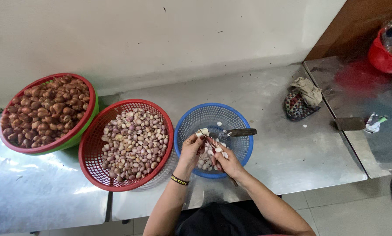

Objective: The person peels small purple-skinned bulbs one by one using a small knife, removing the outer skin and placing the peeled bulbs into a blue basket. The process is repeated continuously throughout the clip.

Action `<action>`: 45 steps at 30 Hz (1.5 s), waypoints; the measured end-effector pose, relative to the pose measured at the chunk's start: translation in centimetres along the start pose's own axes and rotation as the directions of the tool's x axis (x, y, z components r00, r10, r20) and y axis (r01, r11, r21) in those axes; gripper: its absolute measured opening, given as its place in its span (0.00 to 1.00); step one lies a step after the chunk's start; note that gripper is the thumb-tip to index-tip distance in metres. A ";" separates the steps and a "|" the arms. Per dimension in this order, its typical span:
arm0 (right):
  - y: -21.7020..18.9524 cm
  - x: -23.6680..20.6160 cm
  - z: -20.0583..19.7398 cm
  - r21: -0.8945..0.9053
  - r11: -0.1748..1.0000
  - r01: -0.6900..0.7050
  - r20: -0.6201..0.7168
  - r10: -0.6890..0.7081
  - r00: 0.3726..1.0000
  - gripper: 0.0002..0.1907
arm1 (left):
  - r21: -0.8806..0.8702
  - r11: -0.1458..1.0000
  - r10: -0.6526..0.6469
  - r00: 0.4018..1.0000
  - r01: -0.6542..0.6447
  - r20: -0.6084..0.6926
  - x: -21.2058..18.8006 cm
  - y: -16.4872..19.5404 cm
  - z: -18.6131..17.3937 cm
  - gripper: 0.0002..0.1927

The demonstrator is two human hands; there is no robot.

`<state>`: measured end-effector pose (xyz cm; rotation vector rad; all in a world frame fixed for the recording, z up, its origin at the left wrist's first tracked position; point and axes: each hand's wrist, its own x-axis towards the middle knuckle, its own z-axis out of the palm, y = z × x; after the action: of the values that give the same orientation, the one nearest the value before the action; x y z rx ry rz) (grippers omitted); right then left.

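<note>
Garlic clove (pixel 202 132) was pinched in the left hand (pixel 191 148) while the right hand (pixel 225 162) gripped a small knife (pixel 213 143); a slip could have nicked fingers over the blue basket (pixel 244 150).

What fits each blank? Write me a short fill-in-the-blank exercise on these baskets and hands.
1. Both hands, the left hand and the right hand, work over the ____ basket.
2. The red basket in the middle holds pale ____ bulbs.
3. A knife rests on the blue basket's ____.
4. The brown bulbs fill the basket farthest ____.

Missing words: blue; peeled; rim; left
</note>
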<state>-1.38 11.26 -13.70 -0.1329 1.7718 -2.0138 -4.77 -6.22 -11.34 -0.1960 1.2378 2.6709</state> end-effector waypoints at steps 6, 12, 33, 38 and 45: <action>-0.9 0.2 0.0 0.016 1.000 0.025 0.010 -0.025 1.000 0.28 | 0.093 0.996 0.009 1.000 -0.010 0.015 -0.3 -0.3 0.4 0.10; -1.1 2.3 0.7 -0.083 0.952 0.295 0.034 -0.294 0.955 0.28 | -0.076 0.986 -0.142 0.989 0.145 0.045 -0.3 -0.5 0.1 0.08; -0.7 1.5 -0.6 -0.038 0.997 0.063 0.010 -0.062 0.998 0.29 | 0.152 0.985 -0.092 0.991 0.077 0.098 -0.4 -0.1 -0.6 0.09; -0.8 2.1 -0.1 -0.050 0.998 0.040 -0.007 -0.041 0.999 0.28 | 0.154 0.980 -0.132 0.990 0.123 0.047 -0.2 -0.4 -0.9 0.09; -1.0 -0.1 -1.2 0.134 0.990 -0.047 0.082 0.036 0.996 0.21 | 0.193 0.980 -0.061 0.997 0.050 0.053 0.1 0.9 -0.3 0.12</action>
<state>-2.03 12.47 -12.97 -0.1302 1.5720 -2.0625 -5.03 -7.03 -10.83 -0.1214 1.4386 2.4730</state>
